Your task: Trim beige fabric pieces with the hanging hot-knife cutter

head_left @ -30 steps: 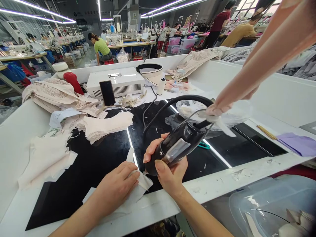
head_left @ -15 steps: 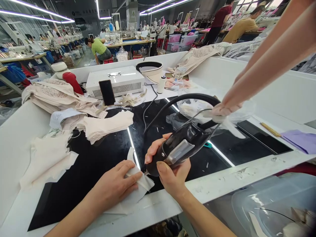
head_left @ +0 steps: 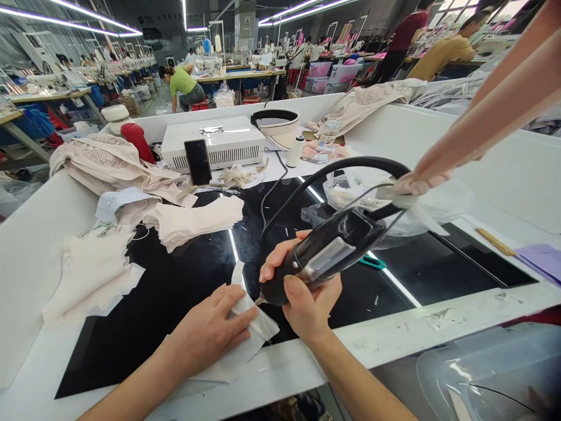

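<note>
L hand (head_left: 213, 324) & R hand (head_left: 310, 310) both bare, w/ bare forearms (head_left: 146, 381) narrowing twd wrists (head_left: 322, 338).

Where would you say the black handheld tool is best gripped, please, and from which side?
Probably around the thick lower body of the black handheld tool, coming from the person's right, as the right hand does: it slants up to the right, its rounded barrel suits a wrapping grip, and the black cable and pink strap crowd its upper end.
</note>
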A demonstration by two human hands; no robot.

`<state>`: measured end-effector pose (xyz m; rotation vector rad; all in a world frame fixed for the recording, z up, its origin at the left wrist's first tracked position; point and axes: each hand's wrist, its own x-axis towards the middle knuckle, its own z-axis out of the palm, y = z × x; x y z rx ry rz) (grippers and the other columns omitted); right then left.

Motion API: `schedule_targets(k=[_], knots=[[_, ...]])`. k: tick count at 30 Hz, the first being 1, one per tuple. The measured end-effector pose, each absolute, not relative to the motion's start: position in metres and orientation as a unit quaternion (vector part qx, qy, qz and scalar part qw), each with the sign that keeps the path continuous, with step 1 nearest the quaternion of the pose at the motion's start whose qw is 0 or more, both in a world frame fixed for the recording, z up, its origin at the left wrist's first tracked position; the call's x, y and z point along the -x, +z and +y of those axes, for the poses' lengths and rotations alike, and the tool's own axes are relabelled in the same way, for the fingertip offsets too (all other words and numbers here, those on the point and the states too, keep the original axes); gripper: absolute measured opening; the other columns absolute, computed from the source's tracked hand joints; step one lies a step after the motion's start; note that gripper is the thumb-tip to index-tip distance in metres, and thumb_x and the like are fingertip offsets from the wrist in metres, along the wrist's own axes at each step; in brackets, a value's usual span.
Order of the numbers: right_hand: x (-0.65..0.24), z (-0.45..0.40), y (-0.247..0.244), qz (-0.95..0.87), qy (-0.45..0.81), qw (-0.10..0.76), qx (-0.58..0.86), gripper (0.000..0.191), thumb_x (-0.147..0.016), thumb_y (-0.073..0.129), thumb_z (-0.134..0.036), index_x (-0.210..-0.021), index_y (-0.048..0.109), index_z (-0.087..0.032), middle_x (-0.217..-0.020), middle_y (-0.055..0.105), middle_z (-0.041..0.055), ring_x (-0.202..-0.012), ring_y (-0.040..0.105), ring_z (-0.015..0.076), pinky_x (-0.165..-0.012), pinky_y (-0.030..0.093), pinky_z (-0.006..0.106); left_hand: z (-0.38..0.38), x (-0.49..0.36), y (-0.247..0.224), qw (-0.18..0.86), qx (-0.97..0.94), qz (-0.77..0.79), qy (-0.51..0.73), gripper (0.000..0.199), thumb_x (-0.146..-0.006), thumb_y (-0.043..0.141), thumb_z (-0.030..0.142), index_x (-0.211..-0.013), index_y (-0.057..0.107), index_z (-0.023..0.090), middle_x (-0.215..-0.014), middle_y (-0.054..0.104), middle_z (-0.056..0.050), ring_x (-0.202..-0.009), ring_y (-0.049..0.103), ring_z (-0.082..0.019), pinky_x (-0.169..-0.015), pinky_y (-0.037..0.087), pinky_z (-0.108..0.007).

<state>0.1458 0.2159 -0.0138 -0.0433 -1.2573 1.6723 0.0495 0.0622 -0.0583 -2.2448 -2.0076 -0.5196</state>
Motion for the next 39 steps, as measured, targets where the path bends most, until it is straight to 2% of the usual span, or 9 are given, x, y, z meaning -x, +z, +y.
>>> schedule_targets(k=[7,11,25,28,33,39], knots=[[-0.143,0.216,-0.016,-0.54,0.682,0.492,0.026,0.037,-0.088,0.076,-0.035,-0.116,0.052,-0.028,-0.083,0.065,-0.0027,-0.058,0.062,0.0131,-0.052,0.054,0.028,0.063,-0.051,-0.056,0.037,0.73,-0.66,-0.176,0.027,-0.099,0.061,0.021,-0.126,0.06,0.018,-0.129,0.057,-0.017,-0.117,0.062,-0.028,-0.098,0.059,-0.048],[-0.14,0.218,-0.014,-0.529,0.675,0.513,0.027,0.04,-0.087,0.076,-0.036,-0.117,0.052,-0.028,-0.083,0.065,-0.003,-0.057,0.062,0.0132,-0.052,0.055,0.029,0.062,-0.051,-0.056,0.042,0.725,-0.662,-0.183,0.026,-0.098,0.061,0.021,-0.124,0.06,0.019,-0.131,0.057,-0.016,-0.119,0.062,-0.027,-0.099,0.059,-0.045],[-0.135,0.217,-0.021,-0.522,0.688,0.503,0.017,0.032,-0.087,0.077,-0.032,-0.111,0.055,-0.027,-0.086,0.066,-0.0034,-0.061,0.062,0.0116,-0.055,0.054,0.026,0.062,-0.052,-0.059,0.018,0.725,-0.666,-0.175,0.029,-0.1,0.058,0.022,-0.129,0.058,0.019,-0.134,0.056,-0.016,-0.122,0.06,-0.03,-0.102,0.057,-0.05],[-0.135,0.217,-0.022,-0.53,0.684,0.5,0.018,0.029,-0.088,0.076,-0.031,-0.11,0.056,-0.028,-0.086,0.066,-0.0034,-0.062,0.062,0.0112,-0.056,0.055,0.025,0.061,-0.05,-0.057,0.011,0.724,-0.663,-0.188,0.029,-0.103,0.053,0.024,-0.13,0.057,0.017,-0.132,0.058,-0.015,-0.12,0.062,-0.027,-0.104,0.056,-0.047],[-0.136,0.216,-0.021,-0.525,0.685,0.506,0.004,0.03,-0.088,0.077,-0.032,-0.11,0.057,-0.029,-0.087,0.066,-0.0039,-0.061,0.062,0.0101,-0.055,0.056,0.024,0.069,-0.035,-0.049,0.021,0.719,-0.655,-0.233,0.025,-0.106,0.041,0.016,-0.122,0.059,0.014,-0.123,0.064,-0.013,-0.118,0.063,-0.021,-0.111,0.052,-0.043],[-0.138,0.215,-0.015,-0.532,0.675,0.511,0.028,0.038,-0.085,0.078,-0.036,-0.113,0.055,-0.027,-0.082,0.066,-0.0036,-0.059,0.063,0.012,-0.056,0.057,0.026,0.086,-0.006,-0.051,-0.058,0.765,-0.601,-0.225,0.032,-0.103,0.038,0.008,-0.127,0.058,0.014,-0.13,0.064,-0.01,-0.132,0.054,-0.019,-0.116,0.047,-0.036]])
